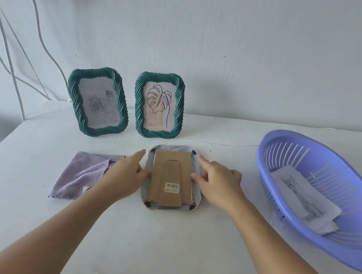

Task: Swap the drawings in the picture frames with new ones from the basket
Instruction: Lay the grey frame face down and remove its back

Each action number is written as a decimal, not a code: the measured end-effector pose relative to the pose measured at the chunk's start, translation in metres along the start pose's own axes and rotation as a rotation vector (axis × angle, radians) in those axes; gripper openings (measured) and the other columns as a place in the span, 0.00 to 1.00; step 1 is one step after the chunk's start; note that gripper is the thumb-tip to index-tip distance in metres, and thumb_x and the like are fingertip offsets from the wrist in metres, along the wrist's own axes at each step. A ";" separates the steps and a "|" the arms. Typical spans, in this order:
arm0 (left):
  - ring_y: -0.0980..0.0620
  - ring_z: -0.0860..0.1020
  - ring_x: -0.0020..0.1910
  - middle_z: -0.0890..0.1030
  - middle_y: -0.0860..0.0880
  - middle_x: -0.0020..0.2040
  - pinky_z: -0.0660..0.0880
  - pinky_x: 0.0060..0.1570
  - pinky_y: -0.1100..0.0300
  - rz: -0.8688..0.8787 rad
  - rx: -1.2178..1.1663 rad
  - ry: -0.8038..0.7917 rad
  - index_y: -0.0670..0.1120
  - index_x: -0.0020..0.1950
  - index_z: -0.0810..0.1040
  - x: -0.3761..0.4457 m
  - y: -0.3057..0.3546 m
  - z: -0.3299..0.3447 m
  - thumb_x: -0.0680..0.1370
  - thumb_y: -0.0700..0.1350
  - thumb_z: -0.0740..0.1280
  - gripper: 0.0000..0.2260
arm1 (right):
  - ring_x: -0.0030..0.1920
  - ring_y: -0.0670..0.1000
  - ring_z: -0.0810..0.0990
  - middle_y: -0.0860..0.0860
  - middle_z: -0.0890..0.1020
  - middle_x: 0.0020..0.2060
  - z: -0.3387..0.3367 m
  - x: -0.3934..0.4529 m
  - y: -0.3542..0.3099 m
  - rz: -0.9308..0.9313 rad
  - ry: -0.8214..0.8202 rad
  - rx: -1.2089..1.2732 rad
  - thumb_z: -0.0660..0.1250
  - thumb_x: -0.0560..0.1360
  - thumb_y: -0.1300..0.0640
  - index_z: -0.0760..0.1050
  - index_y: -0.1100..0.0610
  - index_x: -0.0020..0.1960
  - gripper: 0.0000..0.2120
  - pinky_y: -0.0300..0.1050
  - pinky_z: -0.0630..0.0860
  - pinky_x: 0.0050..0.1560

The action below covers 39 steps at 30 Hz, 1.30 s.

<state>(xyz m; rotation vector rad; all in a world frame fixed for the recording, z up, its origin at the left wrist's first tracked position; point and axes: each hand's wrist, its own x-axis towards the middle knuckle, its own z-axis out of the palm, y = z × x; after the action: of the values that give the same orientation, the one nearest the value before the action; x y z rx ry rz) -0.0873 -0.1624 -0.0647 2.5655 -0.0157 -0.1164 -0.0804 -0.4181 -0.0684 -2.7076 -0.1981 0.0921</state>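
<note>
Head view: two upright frames (98, 101) (158, 106); one face-down frame (173, 173), left hand (121, 175), right hand (217, 185) seemingly loosely touching.

My two bare arms (60, 231)
I see both uncovered along their whole visible length, and the left hand (125, 176) and right hand (220, 187) are just as bare.

frame (174, 147): white ribbed rim, lying face down on the table (159, 240)
backing (160, 169): brown cardboard, sitting flat inside the rim, stand (173, 173) folded flat, barcode sticker (172, 187) facing up
</note>
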 end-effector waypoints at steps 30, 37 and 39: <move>0.61 0.74 0.31 0.83 0.49 0.37 0.68 0.31 0.63 0.054 -0.143 0.043 0.57 0.73 0.74 0.008 0.013 0.023 0.79 0.48 0.68 0.21 | 0.58 0.53 0.80 0.48 0.80 0.59 0.008 -0.012 -0.043 -0.037 0.145 -0.190 0.53 0.78 0.32 0.69 0.47 0.70 0.28 0.58 0.61 0.60; 0.58 0.75 0.34 0.82 0.50 0.37 0.68 0.33 0.61 0.037 -0.175 0.043 0.56 0.73 0.74 0.006 0.015 0.023 0.79 0.47 0.68 0.21 | 0.57 0.55 0.78 0.51 0.78 0.56 0.014 -0.011 -0.051 0.043 0.097 -0.206 0.59 0.74 0.31 0.71 0.47 0.65 0.27 0.55 0.65 0.54; 0.58 0.74 0.33 0.82 0.51 0.36 0.67 0.33 0.61 0.036 -0.178 0.045 0.55 0.73 0.74 0.006 0.016 0.023 0.80 0.47 0.68 0.21 | 0.57 0.54 0.78 0.49 0.79 0.55 0.012 -0.009 -0.052 0.065 0.096 -0.143 0.60 0.72 0.32 0.73 0.47 0.60 0.24 0.54 0.66 0.55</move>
<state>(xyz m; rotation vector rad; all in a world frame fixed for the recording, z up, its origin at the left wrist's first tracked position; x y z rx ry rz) -0.0836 -0.1881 -0.0756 2.3880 -0.0332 -0.0441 -0.0974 -0.3679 -0.0579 -2.8533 -0.0909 -0.0342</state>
